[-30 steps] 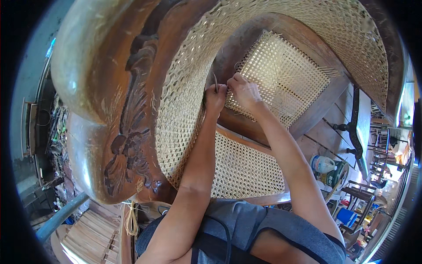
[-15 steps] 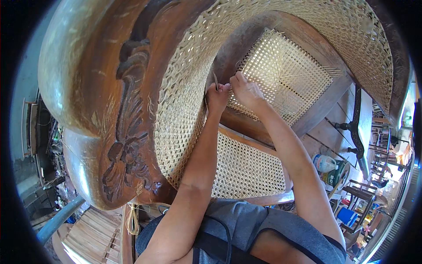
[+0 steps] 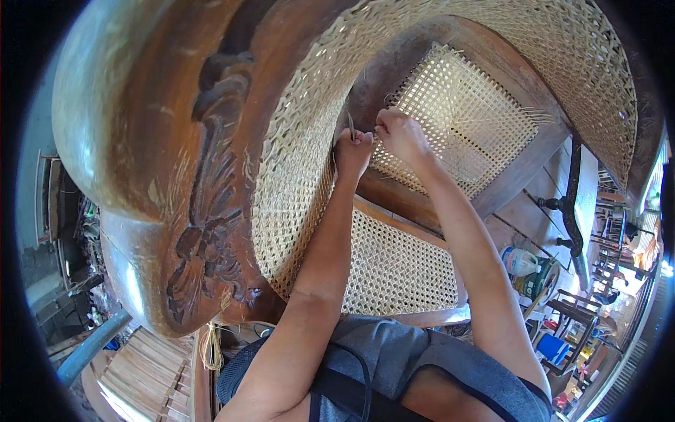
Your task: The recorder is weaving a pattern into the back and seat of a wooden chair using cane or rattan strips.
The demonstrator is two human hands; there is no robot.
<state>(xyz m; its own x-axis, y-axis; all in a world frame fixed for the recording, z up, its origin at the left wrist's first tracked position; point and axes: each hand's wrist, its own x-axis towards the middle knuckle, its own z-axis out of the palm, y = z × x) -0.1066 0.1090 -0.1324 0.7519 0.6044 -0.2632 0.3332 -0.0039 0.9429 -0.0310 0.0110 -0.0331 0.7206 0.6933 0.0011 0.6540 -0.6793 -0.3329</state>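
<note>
Near you on the left, a tied bundle of thin pale cane strands (image 3: pixel 211 349) hangs beside the big carved, glossy brown wooden frame (image 3: pixel 144 179). Farther in, your left hand (image 3: pixel 354 150) is closed around a slim, pointed dark tool (image 3: pixel 351 124). Just to its right, your right hand (image 3: pixel 403 136) has curled fingers; whether they grip anything cannot be told. The square pale woven cane panel (image 3: pixel 472 116) lies beyond and right of your hands, set in a brown wooden seat frame (image 3: pixel 397 200). Well apart, far right, stands a translucent white plastic jug (image 3: pixel 521 262).
</note>
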